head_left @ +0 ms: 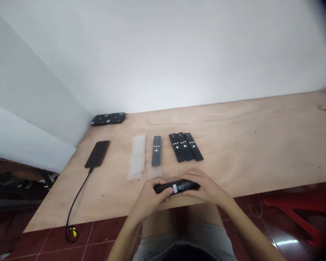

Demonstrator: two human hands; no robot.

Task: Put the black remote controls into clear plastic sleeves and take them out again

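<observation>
At lower centre, my left hand (149, 196) and right hand (205, 185) wrap both ends of the black remote (182, 186). It seems light, stiff, perhaps slippery, best held there.

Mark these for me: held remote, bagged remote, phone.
Held remote (179, 187): head view, middle of its exposed side, between the hands.
Bagged remote (157, 152): head view, middle of its button face.
Phone (98, 154): head view, middle of its dark upper face.

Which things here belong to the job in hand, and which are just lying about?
Likely the job:
held remote, in left hand and right hand
three bare remotes
bagged remote
clear plastic bags

Likely just lying about:
phone
black cable
two black boxes
</observation>
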